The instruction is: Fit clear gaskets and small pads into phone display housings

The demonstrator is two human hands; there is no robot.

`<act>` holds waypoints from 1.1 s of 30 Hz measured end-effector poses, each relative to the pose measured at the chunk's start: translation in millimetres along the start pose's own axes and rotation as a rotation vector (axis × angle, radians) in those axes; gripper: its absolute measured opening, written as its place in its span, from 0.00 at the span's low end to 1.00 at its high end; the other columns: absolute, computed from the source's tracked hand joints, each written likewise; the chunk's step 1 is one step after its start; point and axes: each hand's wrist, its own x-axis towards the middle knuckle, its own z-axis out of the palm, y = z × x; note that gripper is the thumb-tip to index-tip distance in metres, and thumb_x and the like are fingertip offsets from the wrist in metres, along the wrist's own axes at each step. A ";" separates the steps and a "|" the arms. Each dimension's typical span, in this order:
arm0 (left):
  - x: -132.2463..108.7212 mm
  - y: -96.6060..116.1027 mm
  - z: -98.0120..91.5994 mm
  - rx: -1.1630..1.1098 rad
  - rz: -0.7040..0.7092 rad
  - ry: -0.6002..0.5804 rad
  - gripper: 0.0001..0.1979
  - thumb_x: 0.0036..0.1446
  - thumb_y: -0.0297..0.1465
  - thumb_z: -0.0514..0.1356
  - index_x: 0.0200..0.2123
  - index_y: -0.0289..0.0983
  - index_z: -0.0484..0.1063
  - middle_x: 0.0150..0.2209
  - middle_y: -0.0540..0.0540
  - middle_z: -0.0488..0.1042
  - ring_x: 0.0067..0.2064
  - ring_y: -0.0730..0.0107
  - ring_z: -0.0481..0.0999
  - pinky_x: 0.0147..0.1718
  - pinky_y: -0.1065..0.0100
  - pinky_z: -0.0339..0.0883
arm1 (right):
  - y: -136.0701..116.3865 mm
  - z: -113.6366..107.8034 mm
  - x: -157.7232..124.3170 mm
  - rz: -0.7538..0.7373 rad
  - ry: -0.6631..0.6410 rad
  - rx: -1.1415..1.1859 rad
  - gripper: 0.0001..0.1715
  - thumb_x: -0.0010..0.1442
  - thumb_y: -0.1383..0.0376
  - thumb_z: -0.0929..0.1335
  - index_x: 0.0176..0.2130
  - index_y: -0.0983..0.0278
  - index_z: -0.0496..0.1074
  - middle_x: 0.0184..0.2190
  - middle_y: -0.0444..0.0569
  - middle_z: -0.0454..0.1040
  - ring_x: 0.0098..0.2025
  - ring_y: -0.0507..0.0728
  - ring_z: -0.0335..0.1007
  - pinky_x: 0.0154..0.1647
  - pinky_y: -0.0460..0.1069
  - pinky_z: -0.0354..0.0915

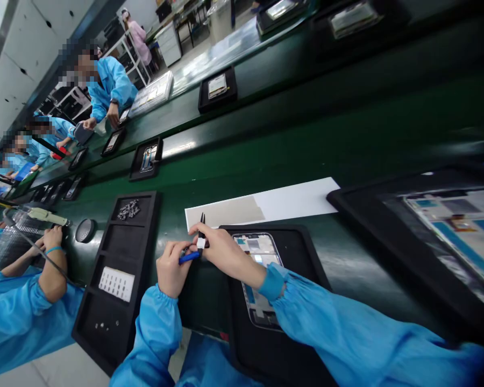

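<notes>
Near the front edge of the green bench, my right hand [228, 255] is closed around black tweezers [202, 241] with a white wrap, their tips pointing away from me. Close beside it, my left hand [171, 269] pinches a short blue stick-like piece [189, 257]; a small dark bit shows at its fingertips, too small to name. The hands almost touch, left of a black tray [294, 252]. In that tray lies an opened tablet [262, 314], partly hidden under my right forearm. Behind the hands, a white strip [298, 199] with a greyish section lies on the bench.
To the left stands a black compartment tray [123, 236] with small metal parts [129, 210] and a white card [116, 284]. A round dark dish [85, 230] sits beyond it. Another tray [371, 199] with a device is at right. Co-workers in blue [112, 80] line the bench.
</notes>
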 end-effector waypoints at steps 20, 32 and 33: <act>-4.5 -31.3 0.9 0.133 -0.173 -0.193 0.07 0.62 0.25 0.58 0.42 0.40 0.72 0.39 0.49 0.74 0.39 0.69 0.77 0.37 0.72 0.69 | 6.5 8.0 9.1 -0.058 -0.154 -0.407 0.27 0.54 0.81 0.63 0.49 0.62 0.71 0.40 0.52 0.78 0.43 0.61 0.74 0.38 0.47 0.58; -2.2 -31.8 5.5 0.169 -0.203 -0.106 0.03 0.62 0.30 0.60 0.38 0.40 0.75 0.37 0.49 0.74 0.35 0.70 0.77 0.33 0.73 0.68 | 3.5 -14.4 -5.8 0.097 -0.074 0.399 0.14 0.50 0.63 0.70 0.39 0.61 0.68 0.30 0.44 0.77 0.33 0.57 0.74 0.36 0.50 0.67; -1.6 -30.0 4.9 0.163 -0.199 -0.086 0.04 0.61 0.31 0.61 0.40 0.40 0.75 0.38 0.48 0.74 0.36 0.69 0.77 0.33 0.72 0.68 | 1.9 -18.3 -10.9 0.105 -0.063 0.434 0.16 0.49 0.61 0.71 0.39 0.61 0.68 0.30 0.45 0.76 0.33 0.57 0.74 0.36 0.50 0.68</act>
